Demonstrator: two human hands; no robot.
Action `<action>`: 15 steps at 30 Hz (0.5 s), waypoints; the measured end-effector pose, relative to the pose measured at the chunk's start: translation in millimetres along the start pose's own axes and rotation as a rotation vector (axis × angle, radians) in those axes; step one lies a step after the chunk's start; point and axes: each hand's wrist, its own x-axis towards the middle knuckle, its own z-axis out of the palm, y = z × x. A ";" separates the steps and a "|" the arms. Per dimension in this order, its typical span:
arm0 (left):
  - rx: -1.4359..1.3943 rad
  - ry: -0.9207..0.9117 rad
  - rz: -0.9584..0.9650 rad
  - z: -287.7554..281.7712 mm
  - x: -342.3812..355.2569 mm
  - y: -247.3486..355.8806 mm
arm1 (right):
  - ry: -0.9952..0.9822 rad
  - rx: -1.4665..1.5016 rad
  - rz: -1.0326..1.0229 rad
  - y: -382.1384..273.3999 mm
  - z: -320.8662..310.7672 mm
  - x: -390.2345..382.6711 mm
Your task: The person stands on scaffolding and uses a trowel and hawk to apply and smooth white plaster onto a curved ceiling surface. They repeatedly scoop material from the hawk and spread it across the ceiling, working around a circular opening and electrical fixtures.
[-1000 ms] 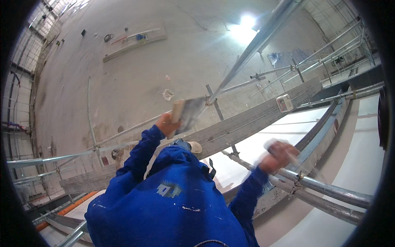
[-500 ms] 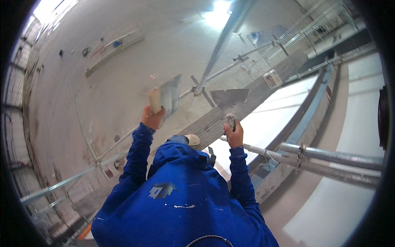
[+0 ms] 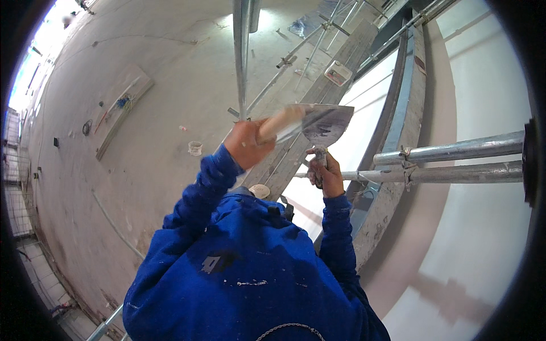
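Note:
My left hand [image 3: 250, 142] is closed around the pale handle of a flat plastering trowel [image 3: 281, 123], smeared by motion. Its blade reaches the broad putty knife [image 3: 327, 126] and overlaps it in view; whether they touch I cannot tell. The putty knife stands upright in my right hand [image 3: 328, 171], its wide, smeared metal blade pointing away from me. Fingers of the right hand wrap its dirty, coated handle.
Below me runs a grey scaffold plank [image 3: 284, 153], with a white container [image 3: 338, 73] farther along it. Metal tubes [image 3: 455, 165] stick out at right beside a white curved surface [image 3: 483, 227]. An upright pole [image 3: 241, 62] stands ahead. Far below lie a small bucket [image 3: 195, 148] and a long board [image 3: 126, 111].
My left hand has swung right with the trowel, bringing it up to the putty knife. The right hand stays nearly in place. The whole view has turned.

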 end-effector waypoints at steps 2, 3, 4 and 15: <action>0.049 0.001 0.097 -15.9 14.7 0.5 | -0.039 -0.027 0.061 -8.3 -0.5 -2.7; 0.075 0.004 0.145 -22.2 21.1 0.2 | -0.052 -0.059 0.063 -10.1 0.5 -3.1; 0.112 0.011 0.190 -25.6 27.2 -2.4 | -0.066 -0.090 0.066 -11.5 1.9 -3.1; 0.157 0.080 0.225 -35.6 29.3 -13.0 | -0.086 -0.339 0.023 -32.5 20.1 0.6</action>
